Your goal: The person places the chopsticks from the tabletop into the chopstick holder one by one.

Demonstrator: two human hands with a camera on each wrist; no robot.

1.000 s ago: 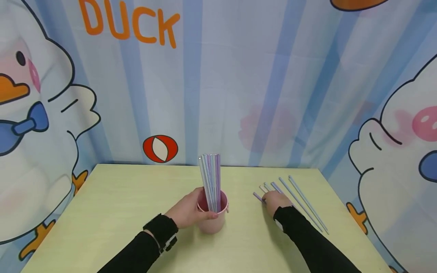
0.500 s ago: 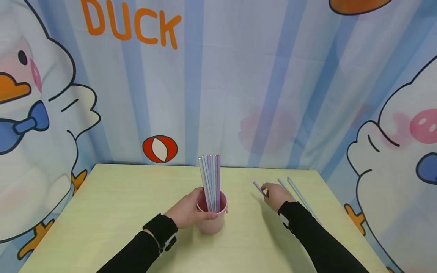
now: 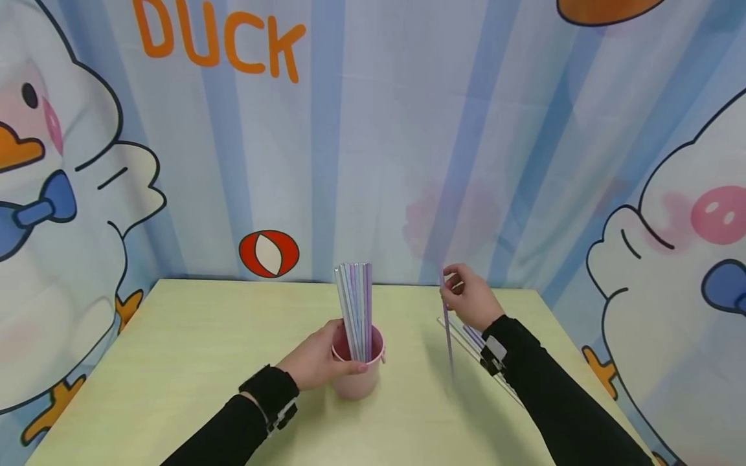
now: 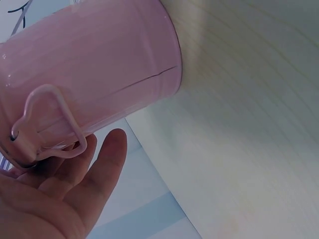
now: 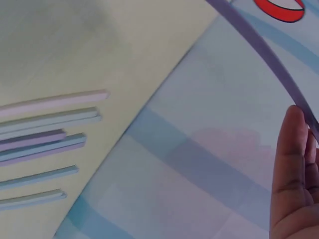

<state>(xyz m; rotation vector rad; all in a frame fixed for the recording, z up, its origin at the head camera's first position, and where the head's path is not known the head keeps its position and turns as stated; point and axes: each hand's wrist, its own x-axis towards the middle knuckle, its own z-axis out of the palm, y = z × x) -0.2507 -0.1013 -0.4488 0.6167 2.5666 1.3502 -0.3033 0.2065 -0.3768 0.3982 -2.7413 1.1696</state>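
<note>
A small pink metal pail stands upright on the table. My left hand grips it at the rim, thumb on the near side and fingers behind. A looped wire handle shows on the pail's side in the left wrist view. Inside the pail stands a bundle of thin pastel straw-like sticks. To the right, my right hand pinches a single thin purple straw-like stick near its top, holding it nearly vertical above the table. In the right wrist view this stick slants up from the fingertips.
Several loose pastel sticks lie roughly side by side at the table's right, partly hidden by my right sleeve in the head view. A striped blue curtain with cartoon ducks hangs behind the table's far edge.
My right hand has picked up the purple stick from those on the table, lifted it and tipped it from lying to near vertical. My left hand stays on the pail.
</note>
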